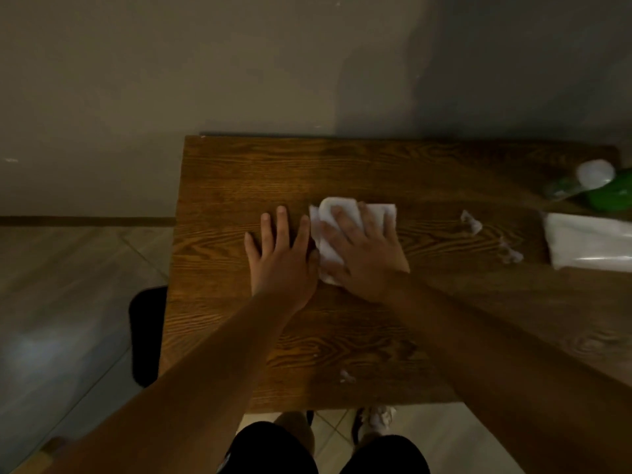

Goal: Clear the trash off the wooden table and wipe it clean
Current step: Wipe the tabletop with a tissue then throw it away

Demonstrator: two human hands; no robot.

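The wooden table stands with its far edge against a plain wall. All positions below are given relative to the white cloth, which lies flat on the table top, roughly midway between the far and near edges.

Right hand: placed palm down on top of the cloth. The fingers are straight and spread moderately wide, pressing the cloth against the wood. They are not curled around it. The cloth shows beyond the fingertips and at the thumb side of the hand.

Left hand: placed palm down on bare wood, just beside the cloth on its left. The fingers are straight and slightly fanned, and they hold nothing. The thumb side of this hand lies touching or nearly touching the cloth edge; which of the two cannot be told.

Trash on the table:
- Crumpled paper scraps, to the right of the cloth, apart from it.
- A second small scrap, further right of the cloth.
- A small white scrap, nearer the person than the cloth, close to the near table edge.

Other items, well to the right of the cloth: a white plastic-wrapped pack and, beyond it, a green bottle with a white cap, blurred at the frame edge.

A dark chair seat sits left of the table.
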